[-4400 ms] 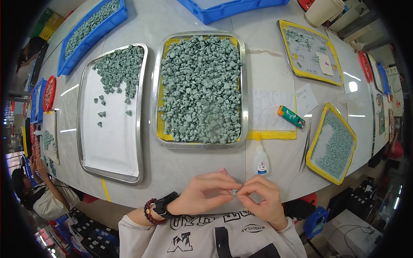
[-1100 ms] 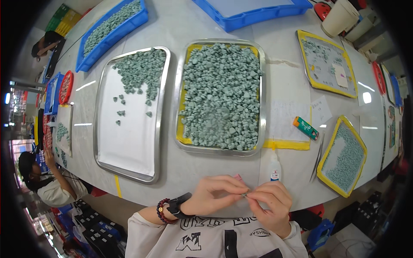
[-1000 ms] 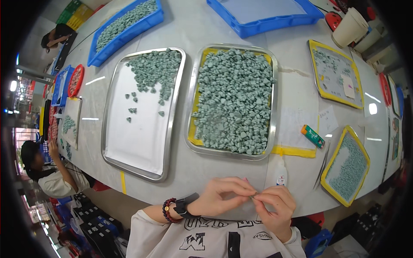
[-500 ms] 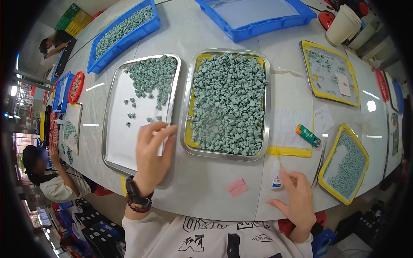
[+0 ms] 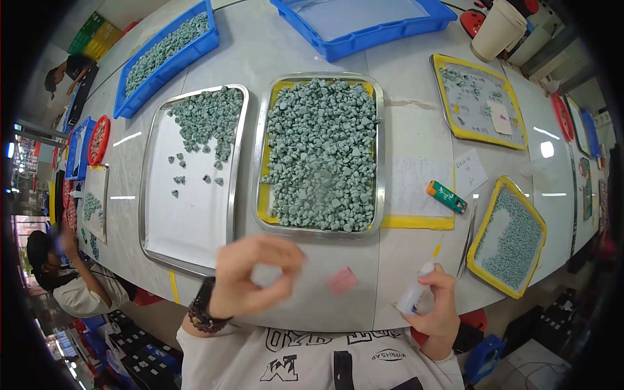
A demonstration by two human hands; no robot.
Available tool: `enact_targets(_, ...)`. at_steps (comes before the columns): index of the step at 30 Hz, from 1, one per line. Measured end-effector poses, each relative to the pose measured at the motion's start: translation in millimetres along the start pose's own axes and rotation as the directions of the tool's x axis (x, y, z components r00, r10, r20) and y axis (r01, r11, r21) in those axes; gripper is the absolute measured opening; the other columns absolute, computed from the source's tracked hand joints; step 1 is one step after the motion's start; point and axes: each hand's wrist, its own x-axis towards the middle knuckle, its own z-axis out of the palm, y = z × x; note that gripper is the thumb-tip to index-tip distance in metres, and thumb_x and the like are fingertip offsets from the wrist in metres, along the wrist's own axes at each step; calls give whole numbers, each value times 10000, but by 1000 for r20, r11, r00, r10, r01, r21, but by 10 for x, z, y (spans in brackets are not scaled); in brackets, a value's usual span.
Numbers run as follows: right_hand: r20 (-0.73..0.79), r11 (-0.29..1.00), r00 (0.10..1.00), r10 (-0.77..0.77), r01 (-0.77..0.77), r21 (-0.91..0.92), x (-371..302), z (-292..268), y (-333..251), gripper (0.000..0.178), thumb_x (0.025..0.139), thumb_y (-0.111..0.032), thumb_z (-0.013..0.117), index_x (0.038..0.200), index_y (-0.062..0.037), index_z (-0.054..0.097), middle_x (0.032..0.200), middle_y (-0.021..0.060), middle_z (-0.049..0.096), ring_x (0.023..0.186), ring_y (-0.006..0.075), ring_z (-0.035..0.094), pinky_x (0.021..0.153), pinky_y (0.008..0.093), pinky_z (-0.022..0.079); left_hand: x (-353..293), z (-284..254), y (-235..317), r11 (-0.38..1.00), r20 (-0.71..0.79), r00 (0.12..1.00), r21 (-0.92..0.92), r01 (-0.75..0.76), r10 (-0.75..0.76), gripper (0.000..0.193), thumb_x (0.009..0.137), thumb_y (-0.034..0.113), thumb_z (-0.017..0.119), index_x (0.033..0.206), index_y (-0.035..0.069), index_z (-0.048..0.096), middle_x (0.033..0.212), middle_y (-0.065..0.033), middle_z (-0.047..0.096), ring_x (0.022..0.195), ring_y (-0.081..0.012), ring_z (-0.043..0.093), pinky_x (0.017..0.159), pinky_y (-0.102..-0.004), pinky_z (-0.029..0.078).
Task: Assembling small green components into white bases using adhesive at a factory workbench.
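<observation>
My right hand [image 5: 443, 313] is closed around a small white squeeze bottle [image 5: 412, 296] with a thin yellow tip, held tilted above the near table edge. My left hand [image 5: 255, 274] hovers near the front of a steel tray, its thumb and fingertips drawn together in a ring; whatever it pinches, if anything, is too small or blurred to make out. That left steel tray [image 5: 188, 227] has a white liner, with grey-green stone-like pieces [image 5: 207, 120] heaped at its far end and several lying loose. A pink folded piece [image 5: 342, 281] lies between my hands.
A second steel tray [image 5: 381, 162] full of similar pieces stands in the middle. Blue bins [image 5: 364, 43] sit at the back. On the right are yellow-rimmed trays [image 5: 476, 260], tweezers [image 5: 467, 244], a green-orange box [image 5: 447, 197] and a white pitcher [image 5: 499, 29]. People work at the left.
My right hand has taken hold of the white bottle, which was standing on the table, and tilted it. My left hand has come back from the left tray toward me. The view has shifted slightly.
</observation>
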Motion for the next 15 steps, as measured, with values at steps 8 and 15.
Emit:
enact_targets(8,-404,689,915,2,292,664,113,446,-221,459,871,-431,620,1068,-66,425,682,71,555,633,282,581,601,379,499,-147,621,-412,445,356,742,-625,641,-568,204,865,-38,591,1069,-23,595,1019,-147,639,857,-187,644,765,-329,548)
enact_targets(15,-146,880,933,-329,359,310,347,449,-189,541,907,-552,465,1070,-37,483,798,162,669,847,373,650,695,426,537,-240,654,-556,439,345,787,-682,585,-512,265,874,-35,583,1137,-4,598,998,-83,636,874,-138,627,747,-283,530)
